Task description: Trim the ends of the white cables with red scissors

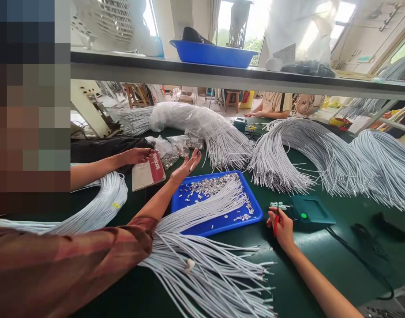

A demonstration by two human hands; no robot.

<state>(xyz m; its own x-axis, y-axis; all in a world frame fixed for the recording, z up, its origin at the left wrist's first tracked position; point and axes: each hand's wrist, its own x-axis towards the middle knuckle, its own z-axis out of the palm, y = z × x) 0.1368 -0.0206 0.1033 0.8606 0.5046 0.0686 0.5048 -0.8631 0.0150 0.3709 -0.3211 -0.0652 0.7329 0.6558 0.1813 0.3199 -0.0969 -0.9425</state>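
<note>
A person is sitting at a green bench (321, 260) covered in bundles of thin white cables. Going left to right: another person's hand (134, 155) is resting on a red and white notebook (148, 170) towards the far left of the bench. Next, the wearer's left hand (185, 167) is hovering palm up, fingers spread and holding nothing, just above the far left corner of a blue tray (209, 227). The tray is holding small silvery metal bits heaped at its far side. A white cable bundle (202, 212) is lying across the tray, its long axis running from the near left edge of the bench up to the tray's far right corner, cut ends pointing far right. Right of the tray, the right hand (282, 227) is curling its fingers around a red-handled tool (275, 223), tip pointing away, beside a dark green device (310, 212) with a lit green lamp.
</note>
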